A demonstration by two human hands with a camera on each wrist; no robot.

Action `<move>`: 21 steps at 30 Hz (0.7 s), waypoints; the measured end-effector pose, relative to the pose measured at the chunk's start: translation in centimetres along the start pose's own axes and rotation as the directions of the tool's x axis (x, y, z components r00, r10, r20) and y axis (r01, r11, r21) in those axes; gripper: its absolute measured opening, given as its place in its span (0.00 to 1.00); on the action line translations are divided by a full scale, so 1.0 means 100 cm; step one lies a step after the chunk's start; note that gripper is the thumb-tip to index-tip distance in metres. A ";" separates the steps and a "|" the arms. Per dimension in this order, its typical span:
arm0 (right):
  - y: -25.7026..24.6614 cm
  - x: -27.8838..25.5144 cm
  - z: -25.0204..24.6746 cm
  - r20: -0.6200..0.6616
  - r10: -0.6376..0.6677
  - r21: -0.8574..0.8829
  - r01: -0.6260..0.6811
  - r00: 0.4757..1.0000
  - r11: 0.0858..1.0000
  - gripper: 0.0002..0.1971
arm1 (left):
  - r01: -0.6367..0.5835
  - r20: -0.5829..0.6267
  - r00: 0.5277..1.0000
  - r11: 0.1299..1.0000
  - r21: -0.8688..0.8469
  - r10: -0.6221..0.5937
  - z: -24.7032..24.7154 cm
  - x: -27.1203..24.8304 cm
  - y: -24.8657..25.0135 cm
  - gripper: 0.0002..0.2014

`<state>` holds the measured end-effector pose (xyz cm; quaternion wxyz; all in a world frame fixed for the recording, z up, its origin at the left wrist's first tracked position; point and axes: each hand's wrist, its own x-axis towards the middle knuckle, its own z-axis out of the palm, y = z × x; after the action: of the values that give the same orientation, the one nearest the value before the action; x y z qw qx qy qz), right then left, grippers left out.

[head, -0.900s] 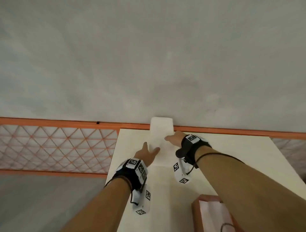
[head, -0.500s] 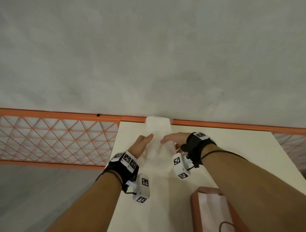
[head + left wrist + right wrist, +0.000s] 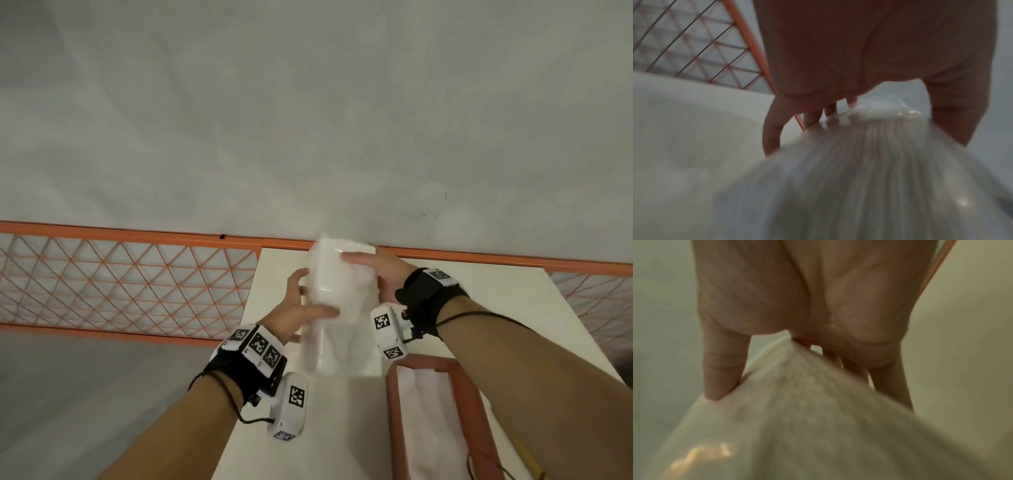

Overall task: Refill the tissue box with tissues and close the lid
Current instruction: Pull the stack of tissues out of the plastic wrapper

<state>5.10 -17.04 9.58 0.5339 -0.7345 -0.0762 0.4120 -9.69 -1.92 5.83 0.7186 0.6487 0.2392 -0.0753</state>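
left hand (image 3: pixel 301 308) – grips tissue pack (image 3: pixel 337 308) | right hand (image 3: pixel 376 274) – grips it too

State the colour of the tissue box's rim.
Orange: the tissue box rim shows best in the head view.

Tissue pack (image 3: pixel 337 301) lifted off the table (image 3: pixel 496 308) — both hands gripping
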 end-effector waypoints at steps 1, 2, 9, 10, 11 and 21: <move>-0.002 -0.011 0.004 0.005 -0.042 -0.005 0.042 0.999 0.999 0.34 | 0.004 -0.019 1.000 1.000 0.005 -0.003 -0.001 -0.005 0.005 0.44; -0.003 -0.019 0.007 0.019 -0.082 -0.006 0.082 0.996 0.997 0.32 | -0.011 -0.052 0.999 1.000 0.003 0.012 -0.003 -0.011 0.012 0.39; 0.007 -0.068 0.028 0.115 -0.345 -0.164 0.361 0.931 0.918 0.31 | -0.258 -0.116 0.952 0.945 0.203 0.285 0.006 -0.049 0.035 0.31; 0.009 -0.077 0.028 0.128 -0.378 -0.219 0.398 0.917 0.891 0.28 | -0.290 -0.115 0.939 0.927 0.238 0.324 0.008 -0.055 0.031 0.29; 0.010 -0.085 0.027 0.149 -0.403 -0.293 0.429 0.903 0.854 0.25 | -0.323 -0.122 0.922 0.904 0.281 0.367 0.011 -0.062 0.026 0.26; 0.062 -0.163 0.043 0.197 -0.486 -0.455 0.519 0.851 0.724 0.11 | -0.431 -0.231 0.784 0.773 0.466 0.576 0.055 -0.152 -0.052 0.22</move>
<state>-10.52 -25.55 12.48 0.4177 -0.7834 -0.3915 0.2419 -23.84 -11.05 8.14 0.5118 0.8203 0.1611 0.1982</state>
